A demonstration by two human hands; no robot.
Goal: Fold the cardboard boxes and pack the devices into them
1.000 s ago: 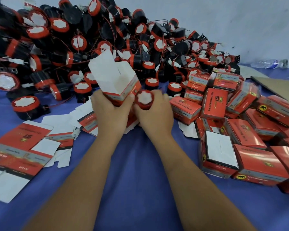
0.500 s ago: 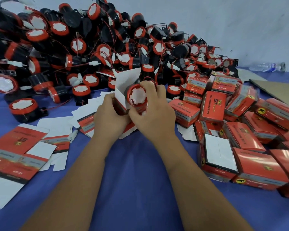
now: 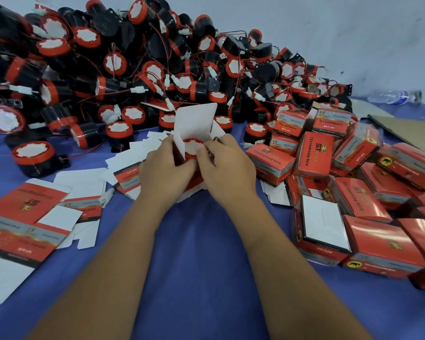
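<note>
In the middle of the blue table stands a small red-and-white cardboard box [image 3: 194, 121], its white top flaps raised. A round device [image 3: 191, 146] with a red rim and white face sits inside the box mouth. My left hand [image 3: 166, 169] grips the box's left side, thumb on a side flap. My right hand [image 3: 227, 165] holds the right side, and its fingers press on the device and its thin wire. The box's lower part is hidden behind both hands.
A big heap of black-and-red devices [image 3: 133, 69] fills the back left. Flat unfolded boxes [image 3: 22, 224] lie at the left. Packed red boxes [image 3: 353, 192] crowd the right. A water bottle [image 3: 393, 96] and a brown cardboard sheet [image 3: 407, 132] lie far right.
The device went from my right hand beside the box down into its opening. The box was lowered and turned upright, and both hands closed in around it.
</note>
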